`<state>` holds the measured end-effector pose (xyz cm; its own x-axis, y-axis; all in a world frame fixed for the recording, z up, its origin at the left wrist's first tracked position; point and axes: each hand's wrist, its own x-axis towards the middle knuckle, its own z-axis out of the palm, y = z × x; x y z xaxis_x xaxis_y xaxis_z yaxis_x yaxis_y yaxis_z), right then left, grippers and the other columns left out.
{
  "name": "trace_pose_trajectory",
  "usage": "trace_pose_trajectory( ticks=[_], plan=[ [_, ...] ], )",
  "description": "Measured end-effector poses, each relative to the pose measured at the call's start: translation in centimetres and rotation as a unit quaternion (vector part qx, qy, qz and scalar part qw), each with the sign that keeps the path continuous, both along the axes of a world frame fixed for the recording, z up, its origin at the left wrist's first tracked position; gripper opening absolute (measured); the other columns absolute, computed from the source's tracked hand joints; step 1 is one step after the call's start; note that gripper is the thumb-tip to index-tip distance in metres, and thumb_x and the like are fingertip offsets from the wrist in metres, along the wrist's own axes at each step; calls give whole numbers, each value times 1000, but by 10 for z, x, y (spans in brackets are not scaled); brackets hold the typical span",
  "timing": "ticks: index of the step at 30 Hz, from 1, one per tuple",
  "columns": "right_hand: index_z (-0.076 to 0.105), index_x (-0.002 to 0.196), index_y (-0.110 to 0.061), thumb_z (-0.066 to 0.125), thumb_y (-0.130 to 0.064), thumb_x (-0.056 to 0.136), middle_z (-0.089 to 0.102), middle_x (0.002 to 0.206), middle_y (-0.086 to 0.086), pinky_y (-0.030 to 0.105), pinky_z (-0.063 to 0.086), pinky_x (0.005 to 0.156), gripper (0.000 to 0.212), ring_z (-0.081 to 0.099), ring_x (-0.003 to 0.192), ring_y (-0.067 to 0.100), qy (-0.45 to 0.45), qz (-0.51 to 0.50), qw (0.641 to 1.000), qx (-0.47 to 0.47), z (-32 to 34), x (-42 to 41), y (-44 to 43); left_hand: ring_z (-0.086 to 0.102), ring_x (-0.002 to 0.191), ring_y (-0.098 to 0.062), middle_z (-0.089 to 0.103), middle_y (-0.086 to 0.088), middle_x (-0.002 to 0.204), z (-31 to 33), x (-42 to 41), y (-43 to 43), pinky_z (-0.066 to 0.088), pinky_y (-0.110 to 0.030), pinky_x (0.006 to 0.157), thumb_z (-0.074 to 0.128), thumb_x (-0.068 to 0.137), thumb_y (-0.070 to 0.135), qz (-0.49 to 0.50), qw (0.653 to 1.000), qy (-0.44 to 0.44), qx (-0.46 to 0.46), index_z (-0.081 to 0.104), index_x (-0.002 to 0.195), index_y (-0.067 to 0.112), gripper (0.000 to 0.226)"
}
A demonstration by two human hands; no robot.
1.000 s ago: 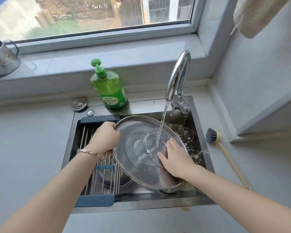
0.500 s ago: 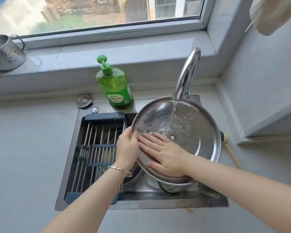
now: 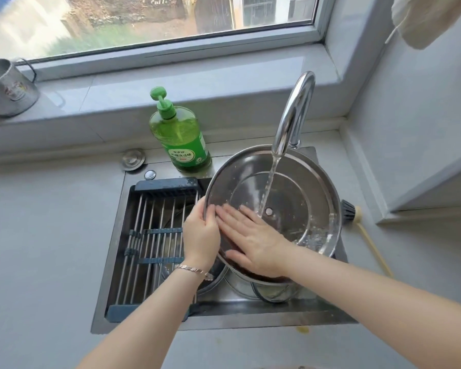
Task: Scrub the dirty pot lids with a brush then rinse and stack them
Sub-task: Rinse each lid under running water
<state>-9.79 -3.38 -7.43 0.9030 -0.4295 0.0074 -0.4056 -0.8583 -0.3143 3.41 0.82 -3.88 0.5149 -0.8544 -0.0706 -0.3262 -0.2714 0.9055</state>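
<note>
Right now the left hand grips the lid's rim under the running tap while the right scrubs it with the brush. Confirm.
No brush: the head view shows the right hand flat and bare inside the lid; the brush lies on the counter beside the sink. The rest holds.

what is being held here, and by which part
The left hand grips the lid by its left rim. The right hand lies flat on the lid's inner face, gripping nothing.

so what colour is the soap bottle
Green, with a green pump, in the head view: soap bottle.
</note>
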Motion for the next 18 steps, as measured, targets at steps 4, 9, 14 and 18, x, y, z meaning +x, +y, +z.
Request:
trace_pose_trajectory(
  ticks=[4,9,14,18],
  plan=[
    [16,150,-21,21,-46,98,3,156,-10,25,-9,116,58,-7,144,8,48,96,989,101,-1,-43,19,50,61,-3,56,8,71,8,25,5,40,-24,60,43,99,12,47,997,-60,-5,61,98,15,18],
    [67,106,-15,76,-27,72,67,114,1,37,54,87,37,64,103,19,-50,5,998,43,-1,-70,23,42,55,-21,44,-1,59,34,50,-5,35,-29,51,43,89,3,44,987,-109,112,44,68,11,23],
    [60,87,-13,57,-45,82,64,90,-2,22,49,71,32,59,79,10,-197,-100,973,73,22,-56,28,53,30,-20,57,-15,46,68,53,-26,42,-19,34,41,86,-1,35,950,77,301,47,79,-2,9],
    [42,68,-26,55,-44,82,42,57,-13,14,32,51,26,42,54,5,-307,-255,892,212,36,-57,29,45,27,-13,56,-13,51,79,36,-46,36,-13,33,34,98,23,-10,951,127,282,44,79,4,29]
  ],
)
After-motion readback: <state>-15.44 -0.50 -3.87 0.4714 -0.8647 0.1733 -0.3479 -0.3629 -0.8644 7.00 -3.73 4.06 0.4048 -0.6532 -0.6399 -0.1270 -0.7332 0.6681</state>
